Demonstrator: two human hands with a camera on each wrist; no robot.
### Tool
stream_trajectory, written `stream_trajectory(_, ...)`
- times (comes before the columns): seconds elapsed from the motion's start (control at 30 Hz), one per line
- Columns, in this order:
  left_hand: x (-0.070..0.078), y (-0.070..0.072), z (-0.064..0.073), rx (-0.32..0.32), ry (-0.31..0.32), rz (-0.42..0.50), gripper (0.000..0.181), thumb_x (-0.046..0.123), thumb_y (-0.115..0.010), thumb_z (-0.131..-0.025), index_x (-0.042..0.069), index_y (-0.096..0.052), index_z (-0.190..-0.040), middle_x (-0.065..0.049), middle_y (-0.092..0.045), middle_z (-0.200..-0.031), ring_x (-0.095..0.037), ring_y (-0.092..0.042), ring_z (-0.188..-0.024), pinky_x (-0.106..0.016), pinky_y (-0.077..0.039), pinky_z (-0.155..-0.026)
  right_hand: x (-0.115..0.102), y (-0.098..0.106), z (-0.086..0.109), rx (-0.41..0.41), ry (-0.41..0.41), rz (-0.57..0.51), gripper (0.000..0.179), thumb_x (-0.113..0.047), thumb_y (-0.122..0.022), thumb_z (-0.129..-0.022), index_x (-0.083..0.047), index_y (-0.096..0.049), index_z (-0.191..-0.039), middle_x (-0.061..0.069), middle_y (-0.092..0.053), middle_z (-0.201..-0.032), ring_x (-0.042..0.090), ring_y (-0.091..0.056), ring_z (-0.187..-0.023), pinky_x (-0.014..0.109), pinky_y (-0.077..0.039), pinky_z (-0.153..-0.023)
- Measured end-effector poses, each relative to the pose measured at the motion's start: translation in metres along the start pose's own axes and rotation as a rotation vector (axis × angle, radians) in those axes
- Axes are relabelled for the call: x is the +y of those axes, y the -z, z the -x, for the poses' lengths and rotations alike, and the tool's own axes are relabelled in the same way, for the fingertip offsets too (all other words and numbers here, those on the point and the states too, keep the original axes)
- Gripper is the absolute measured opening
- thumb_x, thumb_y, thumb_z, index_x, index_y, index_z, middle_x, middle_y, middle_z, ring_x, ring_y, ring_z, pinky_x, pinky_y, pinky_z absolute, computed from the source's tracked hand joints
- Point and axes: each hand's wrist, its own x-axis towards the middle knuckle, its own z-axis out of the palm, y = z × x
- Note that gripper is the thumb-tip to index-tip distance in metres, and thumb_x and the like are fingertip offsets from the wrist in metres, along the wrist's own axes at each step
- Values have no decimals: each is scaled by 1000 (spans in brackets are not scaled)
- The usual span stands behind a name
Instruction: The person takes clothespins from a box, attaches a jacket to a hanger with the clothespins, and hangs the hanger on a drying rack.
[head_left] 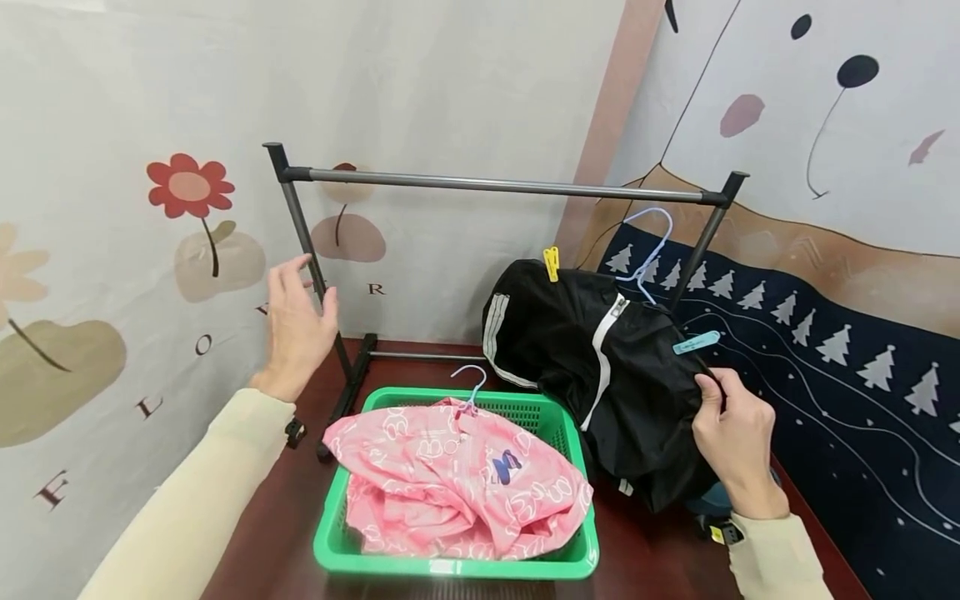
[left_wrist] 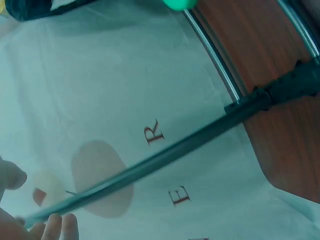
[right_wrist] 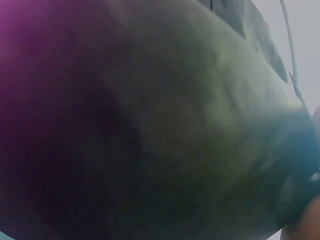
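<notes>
Head view: right hand point(head_left: 737, 435) pinches one black jacket point(head_left: 647, 383) bearing two clips point(head_left: 552, 264); left hand point(head_left: 297, 327), thumb spread.

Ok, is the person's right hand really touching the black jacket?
Touching. The head view shows the right hand pinching the edge of the black jacket.

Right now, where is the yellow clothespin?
In the head view, the yellow clothespin is just right of centre, on the upper edge of the black jacket, left of the blue hanger.
</notes>
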Motion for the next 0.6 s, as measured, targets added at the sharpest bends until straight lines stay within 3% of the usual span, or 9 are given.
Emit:
stream_trajectory(0.1,-8,3,-3,7,76,-7,62,12,-69,-116,2,-41,-171,-32,-50,-161,-48,-66,-137,-66,-57,-108,1,1,0,2,4,10,10,4,-80,-104,11,-76,-109,30,-79,-84,48,-71,-68,36,-48,-70)
stream_trajectory(0.2,-15,4,-7,-25,109,22,69,11,-69,-116,5,-35,-176,-30,-55,-161,-49,-68,-139,-68,-57,-112,2,-1,-1,20,8,16,9,6,-81,-102,11,-77,-108,31,-78,-83,51,-71,-67,37,-48,-69)
stream_trajectory(0.4,-27,4,-13,-124,81,66,71,6,-66,-117,3,-33,-179,-36,-70,-146,-58,-75,-127,-74,-59,-105,1,-5,-4,42,8,21,11,12,-83,-97,11,-76,-106,32,-78,-82,53,-70,-66,39,-47,-69)
stream_trajectory(0.6,-32,0,-18,-131,80,35,62,9,-64,-119,3,-40,-176,-36,-75,-138,-58,-79,-117,-72,-62,-101,0,-6,-6,38,16,21,12,13,-83,-96,10,-76,-105,29,-75,-77,50,-68,-62,35,-47,-65)
